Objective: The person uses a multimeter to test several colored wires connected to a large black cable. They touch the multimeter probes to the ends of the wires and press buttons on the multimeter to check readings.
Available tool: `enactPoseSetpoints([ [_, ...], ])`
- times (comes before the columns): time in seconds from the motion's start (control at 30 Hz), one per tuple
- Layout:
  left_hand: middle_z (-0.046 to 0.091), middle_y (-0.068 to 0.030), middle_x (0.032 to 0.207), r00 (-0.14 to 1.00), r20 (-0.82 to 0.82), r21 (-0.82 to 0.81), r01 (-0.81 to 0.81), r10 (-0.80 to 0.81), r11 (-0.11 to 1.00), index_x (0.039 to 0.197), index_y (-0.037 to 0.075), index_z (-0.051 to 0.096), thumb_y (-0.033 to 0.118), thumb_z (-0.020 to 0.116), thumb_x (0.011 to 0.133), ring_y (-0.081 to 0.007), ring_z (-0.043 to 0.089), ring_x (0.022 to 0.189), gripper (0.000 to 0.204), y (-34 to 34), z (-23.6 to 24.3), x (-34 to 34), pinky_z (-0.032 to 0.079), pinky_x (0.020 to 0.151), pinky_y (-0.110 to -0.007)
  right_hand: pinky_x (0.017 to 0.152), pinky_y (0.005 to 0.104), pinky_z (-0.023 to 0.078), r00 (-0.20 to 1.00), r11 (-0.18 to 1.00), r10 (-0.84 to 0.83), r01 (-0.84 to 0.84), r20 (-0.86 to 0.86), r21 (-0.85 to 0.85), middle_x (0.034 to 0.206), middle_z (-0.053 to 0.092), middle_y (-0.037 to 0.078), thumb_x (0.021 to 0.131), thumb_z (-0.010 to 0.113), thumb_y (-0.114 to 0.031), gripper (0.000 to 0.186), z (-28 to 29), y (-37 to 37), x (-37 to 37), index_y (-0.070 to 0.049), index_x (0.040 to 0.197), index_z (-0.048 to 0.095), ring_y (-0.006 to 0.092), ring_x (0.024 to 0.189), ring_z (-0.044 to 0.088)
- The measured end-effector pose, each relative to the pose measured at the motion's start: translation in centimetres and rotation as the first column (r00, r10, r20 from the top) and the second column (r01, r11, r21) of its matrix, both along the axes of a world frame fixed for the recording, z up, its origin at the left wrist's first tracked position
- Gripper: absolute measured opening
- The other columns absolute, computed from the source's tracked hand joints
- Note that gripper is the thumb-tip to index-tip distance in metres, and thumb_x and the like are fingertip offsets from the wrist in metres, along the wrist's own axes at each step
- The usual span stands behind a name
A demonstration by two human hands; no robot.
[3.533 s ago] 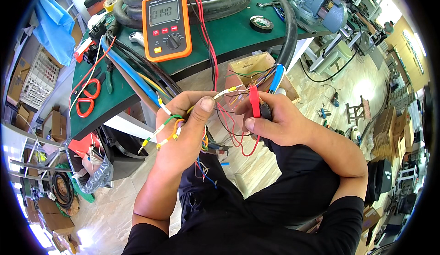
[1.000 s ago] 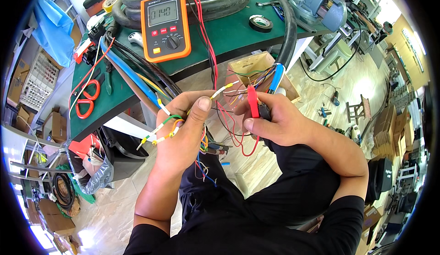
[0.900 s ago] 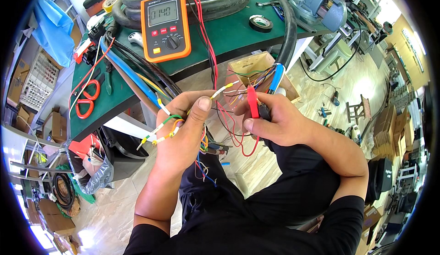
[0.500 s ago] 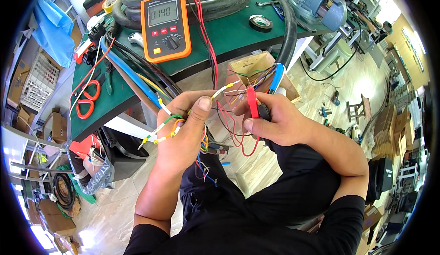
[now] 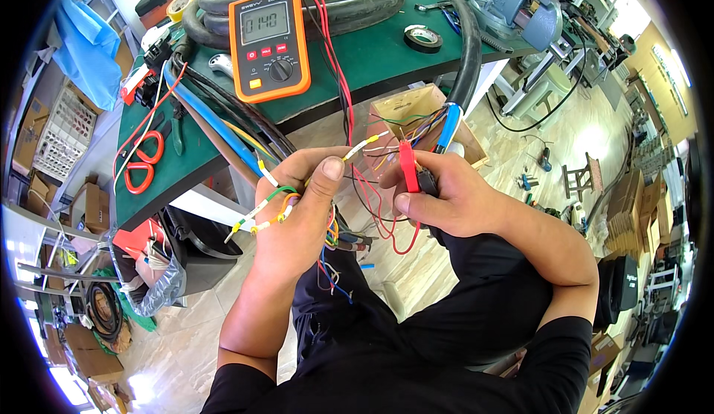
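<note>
My left hand (image 5: 294, 224) pinches a thin wire (image 5: 366, 144) with white and yellow marker sleeves between thumb and forefinger, its tip pointing up to the right. More sleeved wires, including a green one (image 5: 262, 204), fan out across the back of that hand. My right hand (image 5: 460, 197) is closed round a red alligator clip (image 5: 408, 167) and a black clip (image 5: 427, 183). Whether the red clip bites a wire is hard to make out. Beyond it, loose coloured wires (image 5: 420, 127) come out of a thick black cable (image 5: 470, 53). An orange multimeter (image 5: 265, 87) with a lit display lies on the bench, leads plugged in.
On the green bench (image 5: 372, 68) are red-handled scissors (image 5: 151, 153), black tape (image 5: 423, 38), coiled cable (image 5: 212, 5) and a blue vise (image 5: 506, 1). A wooden box (image 5: 401, 103) stands below its edge. A lined bin (image 5: 152, 295) is at lower left, a stool (image 5: 547, 90) at right.
</note>
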State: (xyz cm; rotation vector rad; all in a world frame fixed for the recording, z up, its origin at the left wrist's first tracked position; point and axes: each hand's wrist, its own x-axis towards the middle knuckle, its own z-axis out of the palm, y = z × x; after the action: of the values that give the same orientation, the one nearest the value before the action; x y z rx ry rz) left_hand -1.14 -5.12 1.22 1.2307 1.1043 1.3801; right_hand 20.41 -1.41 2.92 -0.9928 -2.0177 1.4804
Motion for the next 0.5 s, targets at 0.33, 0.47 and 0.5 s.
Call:
enactPoseSetpoints([
  [0.33, 0.062, -0.0002, 0.076, 1.0, -0.015, -0.017, 0.005, -0.005, 1.0, 0.104, -0.005, 0.067, 0.023, 0.06, 0.097, -0.0044, 0.048, 0.069, 0.03, 0.01, -0.08, -0.08, 0.038, 0.06, -0.021, 0.066, 0.0264, 0.05, 1.0, 1.0, -0.002, 0.002, -0.01, -0.02, 0.085, 0.063, 0.004, 0.089, 0.061, -0.013, 0.028, -0.07, 0.02, 0.09, 0.003, 0.111, 0.055, 0.0091, 0.07, 0.058],
  [0.47, 0.046, 0.0052, 0.057, 0.998, 0.042, 0.039, -0.038, 0.036, 0.999, 0.104, -0.007, 0.064, 0.024, 0.062, 0.096, -0.001, 0.036, 0.046, 0.031, 0.26, -0.55, 0.49, 0.024, 0.042, -0.019, 0.066, 0.0268, 0.05, 1.0, 1.0, 0.004, -0.004, 0.009, -0.002, 0.086, 0.063, 0.005, 0.089, 0.061, -0.013, 0.028, 0.02, 0.05, 0.07, 0.003, 0.111, 0.055, 0.0092, 0.07, 0.058],
  [0.5, 0.047, 0.0052, 0.057, 0.998, 0.047, 0.034, -0.037, 0.036, 0.999, 0.104, -0.007, 0.064, 0.024, 0.062, 0.096, -0.001, 0.036, 0.046, 0.031, 0.24, -0.54, 0.5, 0.024, 0.042, -0.019, 0.066, 0.0268, 0.05, 1.0, 1.0, 0.006, -0.006, 0.012, 0.003, 0.086, 0.063, 0.005, 0.089, 0.061, -0.013, 0.028, 0.02, 0.06, 0.06, 0.003, 0.111, 0.055, 0.0092, 0.07, 0.058],
])
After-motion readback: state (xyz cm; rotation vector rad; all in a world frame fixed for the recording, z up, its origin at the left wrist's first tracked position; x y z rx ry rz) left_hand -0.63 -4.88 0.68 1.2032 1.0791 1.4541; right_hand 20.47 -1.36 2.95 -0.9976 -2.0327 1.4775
